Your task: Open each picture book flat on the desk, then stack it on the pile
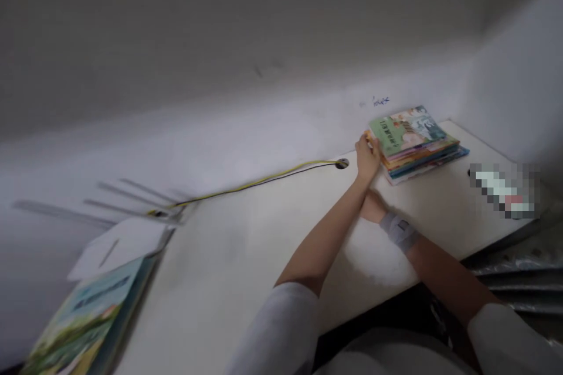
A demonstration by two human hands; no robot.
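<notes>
A stack of picture books, with a green illustrated cover on top, lies on the white desk near the back wall at right. My left hand is against the left side of the stack, its fingers along the book edges and not closed around them. Crossed just below the left wrist is my right hand, low over the desk and apart from the books. The left forearm hides its fingers. A grey band is around the right wrist.
Yellow and black cables run along the wall to a round desk hole. A blurred-out object lies at the right edge. At lower left are a blue-green book, a white object and thin grey bars.
</notes>
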